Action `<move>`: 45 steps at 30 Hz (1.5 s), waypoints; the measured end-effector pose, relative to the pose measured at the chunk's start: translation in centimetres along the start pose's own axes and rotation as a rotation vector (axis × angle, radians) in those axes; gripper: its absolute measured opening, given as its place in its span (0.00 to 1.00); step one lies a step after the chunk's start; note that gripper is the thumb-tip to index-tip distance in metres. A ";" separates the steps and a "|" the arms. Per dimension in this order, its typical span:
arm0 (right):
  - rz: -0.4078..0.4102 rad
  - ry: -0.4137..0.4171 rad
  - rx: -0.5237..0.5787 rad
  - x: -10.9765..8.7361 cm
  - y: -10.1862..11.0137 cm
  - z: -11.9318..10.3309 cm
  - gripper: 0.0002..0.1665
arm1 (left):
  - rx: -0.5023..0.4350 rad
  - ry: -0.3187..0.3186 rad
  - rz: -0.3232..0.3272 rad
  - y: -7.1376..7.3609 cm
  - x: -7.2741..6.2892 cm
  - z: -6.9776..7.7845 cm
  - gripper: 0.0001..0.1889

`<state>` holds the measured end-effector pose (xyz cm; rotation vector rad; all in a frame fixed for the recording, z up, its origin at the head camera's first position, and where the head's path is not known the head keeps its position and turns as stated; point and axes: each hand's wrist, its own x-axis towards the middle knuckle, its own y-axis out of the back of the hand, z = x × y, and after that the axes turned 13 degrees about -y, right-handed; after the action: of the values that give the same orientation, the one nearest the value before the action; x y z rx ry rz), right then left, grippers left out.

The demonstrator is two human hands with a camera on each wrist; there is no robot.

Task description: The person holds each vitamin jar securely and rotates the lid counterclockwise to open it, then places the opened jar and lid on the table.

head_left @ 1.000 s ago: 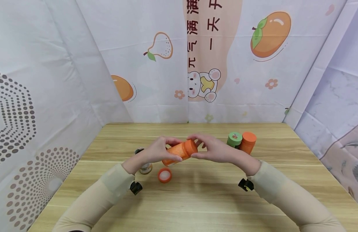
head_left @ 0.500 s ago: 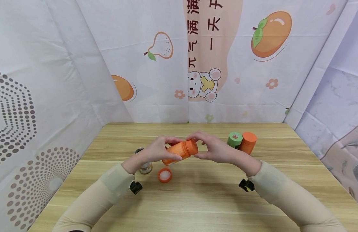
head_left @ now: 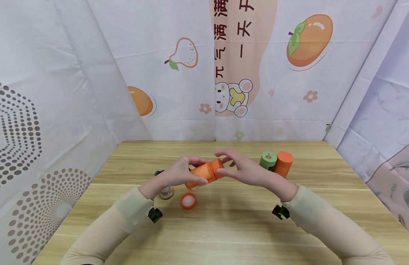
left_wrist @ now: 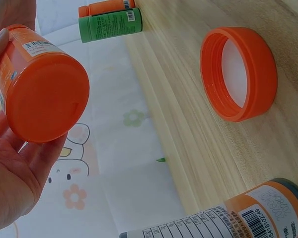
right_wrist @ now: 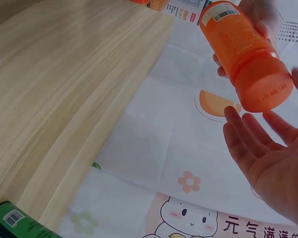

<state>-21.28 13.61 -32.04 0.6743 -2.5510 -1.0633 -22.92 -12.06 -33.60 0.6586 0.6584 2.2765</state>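
My left hand (head_left: pixel 180 171) grips an orange bottle (head_left: pixel 202 173) round its body, tilted above the table. Its flat orange base (left_wrist: pixel 48 96) faces the left wrist camera. An orange screw cap (right_wrist: pixel 265 87) sits on the bottle's other end, pointing right. Beside that cap is my right hand (head_left: pixel 246 170), fingers extended and spread below it, the thumb right at its edge in the right wrist view. A second orange cap (head_left: pixel 188 201) lies on the table with its white inside facing up.
A labelled jar (head_left: pixel 166 192) stands behind my left wrist, partly hidden by it. At the right rear, a green-capped bottle (head_left: pixel 268 159) and an orange bottle (head_left: pixel 283 163) stand side by side on the wooden table (head_left: pixel 224 228). A printed curtain (head_left: pixel 178 84) hangs behind.
My right fingers have loosened from round the bottle's cap and extended, and the thumb has shifted up along it. The left hand and bottle have stayed in place.
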 end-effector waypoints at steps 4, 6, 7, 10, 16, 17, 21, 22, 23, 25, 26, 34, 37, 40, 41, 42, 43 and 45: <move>-0.011 -0.055 0.024 0.2 -0.1 -0.1 0.27 | -0.008 0.010 0.001 0.0 0.0 0.0 0.30; -0.022 -0.061 0.016 0.3 -0.1 -0.1 0.27 | -0.007 0.017 0.001 -0.1 -0.1 -0.1 0.31; -0.026 -0.060 0.007 0.3 -0.2 0.0 0.26 | -0.005 0.020 0.002 -0.1 -0.1 -0.1 0.31; -0.037 -0.049 -0.015 0.4 -0.2 0.2 0.24 | 0.002 0.023 0.000 -0.1 -0.1 -0.1 0.30; -0.034 -0.023 -0.033 0.3 -0.1 0.1 0.26 | 0.010 0.023 0.000 -0.1 -0.2 -0.1 0.29; -0.030 -0.012 -0.039 0.2 -0.1 0.1 0.27 | 0.008 0.020 0.000 -0.1 -0.2 -0.1 0.29; -0.014 0.039 -0.064 0.2 0.0 0.2 0.30 | 0.000 0.008 -0.001 0.0 -0.2 -0.1 0.30; -0.010 0.052 -0.069 0.1 0.0 0.2 0.31 | -0.002 0.005 -0.001 0.0 -0.2 -0.1 0.30; -0.006 0.066 -0.072 0.1 0.0 0.3 0.31 | -0.005 0.003 -0.001 0.0 -0.2 -0.1 0.30; 0.002 0.091 -0.073 0.1 0.0 0.3 0.32 | -0.010 0.005 0.002 0.0 -0.2 -0.1 0.29; 0.008 0.104 -0.071 0.0 0.0 0.4 0.32 | -0.012 0.007 0.004 0.0 -0.2 -0.1 0.29; 0.067 0.156 -0.067 -0.1 0.2 0.7 0.34 | -0.033 0.026 0.004 0.1 -0.4 0.0 0.30; 0.075 0.151 -0.063 -0.1 0.3 0.8 0.33 | -0.038 0.026 0.005 0.2 -0.4 -0.1 0.30; 0.081 0.140 -0.064 -0.2 0.3 1.0 0.33 | -0.037 0.026 0.008 0.2 -0.5 -0.2 0.30; 0.083 0.138 -0.064 -0.2 0.3 1.0 0.33 | -0.034 0.030 0.010 0.2 -0.5 -0.2 0.30; 0.083 0.135 -0.065 -0.2 0.3 1.1 0.33 | -0.034 0.033 0.011 0.3 -0.5 -0.2 0.30; 0.084 0.132 -0.067 -0.1 0.4 1.1 0.34 | -0.032 0.034 0.013 0.3 -0.6 -0.2 0.30; 0.082 0.125 -0.064 -0.1 0.4 1.1 0.34 | -0.028 0.037 0.014 0.4 -0.6 -0.2 0.30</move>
<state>-21.80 14.60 -32.54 0.5943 -2.4061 -1.0379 -22.83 -12.78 -33.71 0.6104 0.6399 2.3115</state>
